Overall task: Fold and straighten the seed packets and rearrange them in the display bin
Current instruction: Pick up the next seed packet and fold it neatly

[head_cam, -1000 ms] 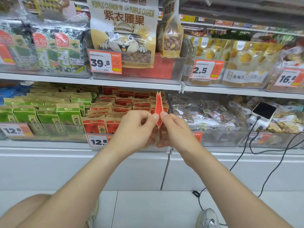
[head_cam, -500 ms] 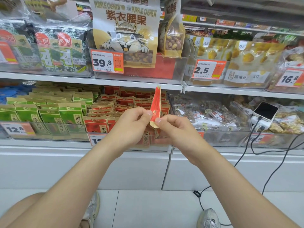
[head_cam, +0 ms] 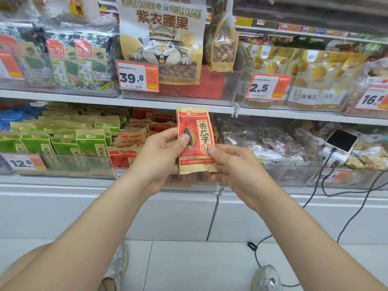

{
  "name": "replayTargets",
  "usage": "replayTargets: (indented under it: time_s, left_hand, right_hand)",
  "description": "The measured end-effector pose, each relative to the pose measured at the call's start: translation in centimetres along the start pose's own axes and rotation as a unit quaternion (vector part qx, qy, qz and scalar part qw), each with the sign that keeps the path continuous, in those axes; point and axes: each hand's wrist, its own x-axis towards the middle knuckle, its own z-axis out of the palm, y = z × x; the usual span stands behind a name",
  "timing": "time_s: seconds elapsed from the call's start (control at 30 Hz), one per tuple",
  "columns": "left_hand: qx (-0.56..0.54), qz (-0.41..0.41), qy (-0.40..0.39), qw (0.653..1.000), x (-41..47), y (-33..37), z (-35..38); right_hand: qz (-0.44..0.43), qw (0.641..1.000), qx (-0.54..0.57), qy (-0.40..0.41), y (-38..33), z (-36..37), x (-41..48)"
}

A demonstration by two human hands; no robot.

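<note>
A red and tan seed packet (head_cam: 196, 131) stands upright and flat, its printed front facing me, in front of the lower shelf. My left hand (head_cam: 159, 158) grips its left edge with the thumb across the front. My right hand (head_cam: 233, 164) pinches its lower right side, thumb on the front. Behind the packet is the clear display bin (head_cam: 147, 175), holding several red packets (head_cam: 128, 143) in rows. Part of the bin's front is hidden by my hands.
Green seed packets (head_cam: 63, 141) fill the bin to the left. A bin of clear-bagged snacks (head_cam: 270, 141) stands to the right, with a phone (head_cam: 341, 140) on a charger and cables hanging down. Cashew bags (head_cam: 161, 38) and price tags (head_cam: 137, 77) line the upper shelf.
The packet was held edge-on between both hands' fingertips; it has turned so its full front faces me, and both hands now hold its sides.
</note>
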Motion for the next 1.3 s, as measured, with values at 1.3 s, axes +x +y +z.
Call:
replayTargets:
  time_s: [1.3]
  left_hand:
    - [0.090, -0.022, -0.057, 0.994, 0.3, 0.9, -0.7]
  right_hand:
    - [-0.055, 0.995, -0.084, 0.006, -0.5, 0.2, -0.7]
